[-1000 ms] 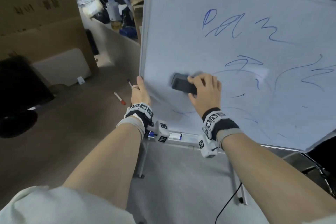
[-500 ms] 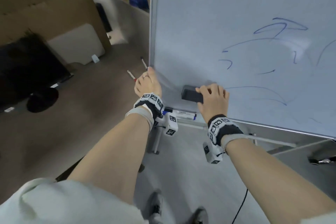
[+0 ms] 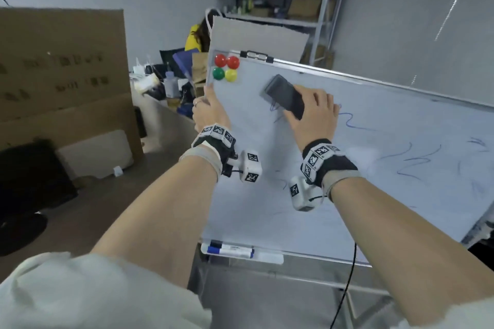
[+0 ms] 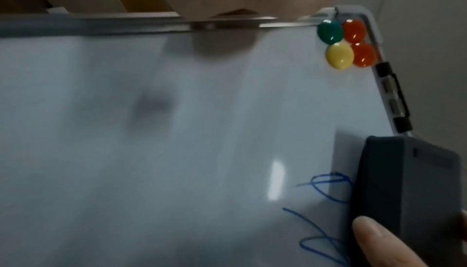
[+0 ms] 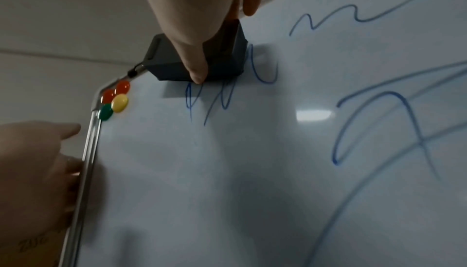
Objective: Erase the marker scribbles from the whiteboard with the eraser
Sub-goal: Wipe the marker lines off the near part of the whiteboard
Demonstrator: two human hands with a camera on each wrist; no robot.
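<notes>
The right hand (image 3: 311, 112) grips the dark eraser (image 3: 284, 96) near the top of the whiteboard (image 3: 267, 208), thumb along one long side and fingers (image 5: 250, 1) curled over the other. The eraser sits flat against the board surface, tilted, just right of a cluster of four round magnets (image 3: 226, 68) — two red, one green, one yellow — in the board's upper left corner. Blue scribbles (image 5: 220, 99) show directly beneath and beside the eraser, touching its lower edge in the right wrist view; more blue scribbles run across the middle and right of the board.

The left hand (image 3: 209, 111) holds the board's left edge just below the magnets, fingers wrapped round the metal frame and a ring visible on one finger. Both wrists carry black bands with coded markers and small white camera blocks.

Markers (image 3: 231, 250) with blue and black caps lie in the tray (image 3: 267, 258) along the board's bottom edge. A black clip (image 3: 256, 55) sits on the top frame. Behind the board stand large cardboard boxes (image 3: 61, 67), a cluttered table (image 3: 163, 83) with bottles and bags, and a metal shelf (image 3: 278, 2) — a black cable (image 3: 347, 288) hangs below the board on the right.
</notes>
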